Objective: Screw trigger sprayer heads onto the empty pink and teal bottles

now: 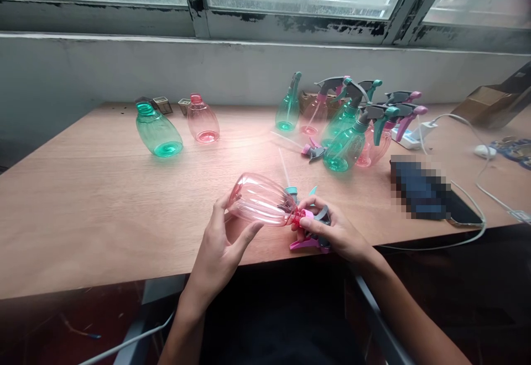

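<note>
A clear pink bottle (261, 200) lies sideways above the front of the table, its neck to the right. My left hand (224, 251) cups the bottle's base, thumb underneath. At the neck, the fingers of my right hand (334, 228) close around the pink collar of a grey-and-pink spray head (307, 244), whose trigger points down. Collar and neck meet; how far they are screwed together cannot be seen. Just behind the bottle is a teal collar (291, 192) of another spray head with its tube pointing away, partly hidden.
A green bottle (160, 133) and a pink bottle (203, 120), both without heads, stand back left. Several bottles with spray heads (344, 144) cluster back right, beside a loose pink-and-grey spray head (314, 152). A phone (423, 188), a white cable (483, 188) and a cardboard box (485, 102) lie right.
</note>
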`<state>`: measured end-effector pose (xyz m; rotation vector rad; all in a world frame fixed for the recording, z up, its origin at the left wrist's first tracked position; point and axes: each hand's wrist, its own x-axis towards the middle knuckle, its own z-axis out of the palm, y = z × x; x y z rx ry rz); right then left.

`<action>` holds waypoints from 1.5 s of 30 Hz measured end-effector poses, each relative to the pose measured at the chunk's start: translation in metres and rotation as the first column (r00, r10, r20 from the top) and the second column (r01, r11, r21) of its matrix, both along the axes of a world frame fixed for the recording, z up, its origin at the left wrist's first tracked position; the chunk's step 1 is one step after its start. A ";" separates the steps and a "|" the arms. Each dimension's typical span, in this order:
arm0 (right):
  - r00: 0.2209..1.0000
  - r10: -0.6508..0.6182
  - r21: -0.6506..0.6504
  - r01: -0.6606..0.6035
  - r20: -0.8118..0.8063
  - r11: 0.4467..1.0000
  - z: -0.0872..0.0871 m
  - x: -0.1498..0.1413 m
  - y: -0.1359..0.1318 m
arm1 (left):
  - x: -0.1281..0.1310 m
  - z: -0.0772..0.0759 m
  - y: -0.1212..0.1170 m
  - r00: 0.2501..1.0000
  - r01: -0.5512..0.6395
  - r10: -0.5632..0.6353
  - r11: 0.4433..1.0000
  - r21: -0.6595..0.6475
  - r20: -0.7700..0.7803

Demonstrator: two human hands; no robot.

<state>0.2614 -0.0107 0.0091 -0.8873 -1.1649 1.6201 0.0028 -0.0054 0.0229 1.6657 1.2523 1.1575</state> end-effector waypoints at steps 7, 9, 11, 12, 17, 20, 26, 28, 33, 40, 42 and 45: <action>0.999 -0.021 -0.007 0.021 0.030 1.000 0.004 0.000 -0.001 | -0.001 0.000 0.001 1.000 0.010 -0.010 1.000 0.015 -0.008; 0.999 -0.026 0.002 0.026 0.045 1.000 0.004 0.000 -0.001 | -0.001 -0.001 0.002 1.000 0.008 -0.008 1.000 0.016 -0.010; 0.999 -0.025 0.005 0.025 0.048 1.000 0.004 0.000 -0.001 | -0.001 -0.001 0.002 1.000 0.009 -0.009 1.000 0.016 -0.010; 0.999 -0.019 0.004 0.019 0.043 1.000 0.004 0.000 0.000 | 0.000 -0.001 0.001 1.000 0.009 -0.009 1.000 0.016 -0.008; 1.000 -0.012 -0.012 0.012 0.019 1.000 0.004 -0.001 -0.001 | 0.000 0.001 0.000 1.000 0.005 -0.005 1.000 0.005 -0.004; 1.000 -0.021 -0.032 0.022 0.018 0.999 0.005 -0.001 -0.002 | 0.001 0.002 0.000 1.000 0.004 -0.004 1.000 0.002 -0.004; 0.999 -0.023 -0.013 0.024 0.041 1.000 0.004 0.000 -0.001 | 0.000 0.001 0.001 1.000 0.007 -0.007 1.000 -0.012 0.012; 0.999 -0.025 -0.002 0.025 0.047 1.000 0.003 0.000 -0.001 | 0.000 0.000 0.001 1.000 0.007 -0.006 1.000 -0.012 0.016; 0.999 -0.028 -0.015 0.028 0.032 0.999 0.004 -0.001 -0.001 | 0.000 0.001 0.001 1.000 0.003 -0.003 1.000 -0.004 0.012; 1.000 -0.025 -0.022 0.025 0.010 0.999 0.005 -0.002 -0.001 | 0.000 -0.001 0.001 1.000 0.008 -0.007 1.000 -0.006 0.013; 1.000 -0.020 -0.023 0.020 0.005 1.000 0.005 -0.001 -0.001 | 0.000 -0.001 0.000 1.000 0.007 -0.007 1.000 -0.009 0.012; 1.000 -0.018 -0.025 0.018 0.011 1.000 0.005 -0.001 -0.001 | 0.000 0.000 0.000 1.000 0.003 -0.003 1.000 -0.011 0.001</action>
